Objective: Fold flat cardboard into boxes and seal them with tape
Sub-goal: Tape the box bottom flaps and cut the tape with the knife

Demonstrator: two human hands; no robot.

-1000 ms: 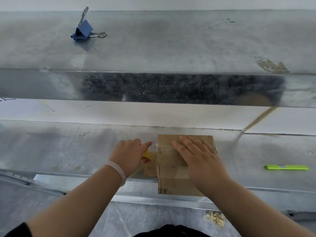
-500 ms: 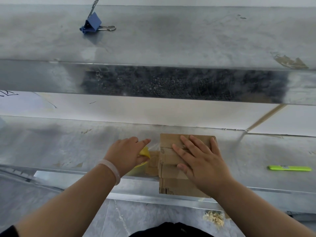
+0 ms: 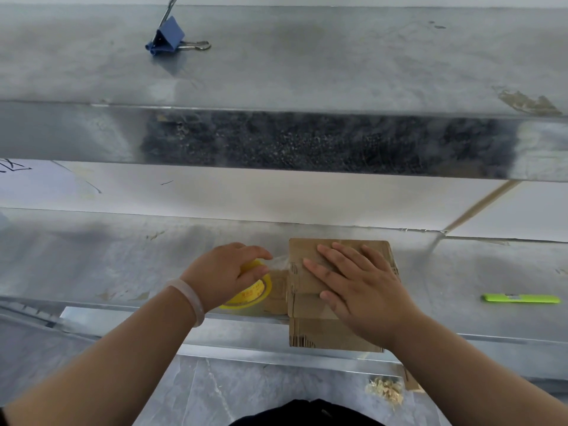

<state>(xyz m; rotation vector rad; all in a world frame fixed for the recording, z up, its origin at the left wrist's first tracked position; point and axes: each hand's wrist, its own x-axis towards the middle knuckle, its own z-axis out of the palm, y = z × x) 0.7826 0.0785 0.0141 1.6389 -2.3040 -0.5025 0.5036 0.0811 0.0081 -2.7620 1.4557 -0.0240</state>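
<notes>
Fingers (image 3: 335, 259) of the right hand (image 3: 365, 290) lie straight and spread, pressing on top of the box (image 3: 325, 336). The left hand (image 3: 221, 272) curls round the yellow tape roll (image 3: 256, 295) just beside it, with a clear strip (image 3: 278, 261) stretched between. The box sits at the bench (image 3: 123, 256) front edge and seems to overhang it. A hard leftward pull could drag or tip it off, and slack could wrinkle the strip.

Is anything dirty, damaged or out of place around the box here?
Two small things. A clump of pale shavings lies on the floor, like loose litter. A ragged brown patch sticks to the upper shelf at far right, like leftover tape or cardboard.
</notes>
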